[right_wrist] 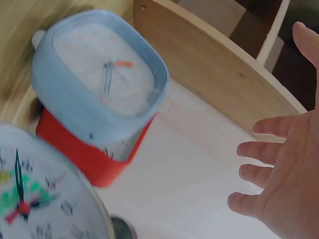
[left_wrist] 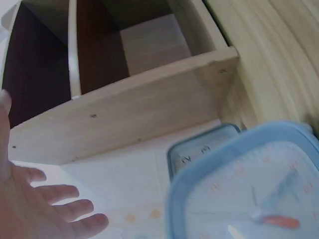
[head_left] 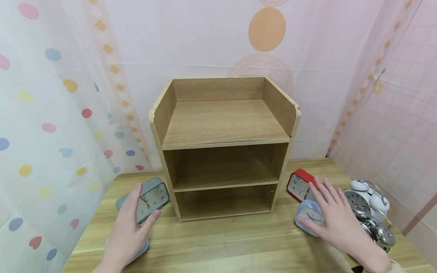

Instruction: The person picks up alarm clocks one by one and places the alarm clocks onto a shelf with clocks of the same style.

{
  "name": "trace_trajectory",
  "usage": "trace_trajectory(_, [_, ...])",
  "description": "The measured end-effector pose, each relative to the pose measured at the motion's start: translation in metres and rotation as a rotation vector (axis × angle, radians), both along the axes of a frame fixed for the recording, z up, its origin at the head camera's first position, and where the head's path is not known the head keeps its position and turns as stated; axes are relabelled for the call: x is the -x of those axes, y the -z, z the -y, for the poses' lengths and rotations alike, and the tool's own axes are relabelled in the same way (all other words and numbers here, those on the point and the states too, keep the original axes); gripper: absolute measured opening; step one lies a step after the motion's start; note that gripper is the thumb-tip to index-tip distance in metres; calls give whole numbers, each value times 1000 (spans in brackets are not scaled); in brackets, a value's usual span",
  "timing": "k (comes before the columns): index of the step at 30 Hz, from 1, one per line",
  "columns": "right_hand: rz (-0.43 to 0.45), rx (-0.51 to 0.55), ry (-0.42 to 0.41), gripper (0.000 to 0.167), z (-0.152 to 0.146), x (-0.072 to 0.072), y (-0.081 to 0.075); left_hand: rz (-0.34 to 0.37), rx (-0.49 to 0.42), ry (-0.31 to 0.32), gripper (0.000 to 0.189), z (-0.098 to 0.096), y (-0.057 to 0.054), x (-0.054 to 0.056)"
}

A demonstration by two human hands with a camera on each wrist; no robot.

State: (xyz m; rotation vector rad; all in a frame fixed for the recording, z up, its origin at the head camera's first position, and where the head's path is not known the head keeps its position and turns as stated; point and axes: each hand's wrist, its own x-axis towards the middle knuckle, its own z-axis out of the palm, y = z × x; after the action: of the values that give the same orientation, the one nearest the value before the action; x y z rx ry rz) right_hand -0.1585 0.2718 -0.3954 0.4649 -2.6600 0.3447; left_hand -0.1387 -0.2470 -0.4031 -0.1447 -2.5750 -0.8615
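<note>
My left hand (head_left: pixel 124 231) hovers with fingers spread over the left of the table, holding nothing. Beyond its fingers stands a grey-blue alarm clock (head_left: pixel 155 203); a light blue clock (left_wrist: pixel 249 199) is mostly hidden beneath the hand in the head view. My right hand (head_left: pixel 339 218), fingers extended, overlaps a second light blue clock (head_left: pixel 308 217) in the head view. The right wrist view shows this hand (right_wrist: pixel 289 174) apart from that clock (right_wrist: pixel 107 69). A red clock (head_left: pixel 300 187) stands just behind it. By the right wrist are a white twin-bell clock (head_left: pixel 358 199) and a silver twin-bell clock (head_left: pixel 382 235).
A wooden shelf unit (head_left: pixel 225 144) stands mid-table between the clocks, with an open-topped upper tier and two compartments below. Patterned curtains (head_left: pixel 205 41) hang behind and to both sides. Wooden tabletop (head_left: pixel 225 242) stretches in front of the shelf.
</note>
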Motion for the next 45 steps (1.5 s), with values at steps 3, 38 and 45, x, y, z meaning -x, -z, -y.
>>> trace_trajectory(3, [-21, 1, 15, 107, -9, -5, -3, 1, -58, 11, 90, -1, -7, 0])
trace_trajectory(38, [230, 82, 328, 105, -100, -6, -7, -311, -357, 25, 63, -30, -88, 38])
trace_trajectory(45, [210, 99, 341, 99, -107, -8, 0, -334, -428, 49, 60, -37, -102, 53])
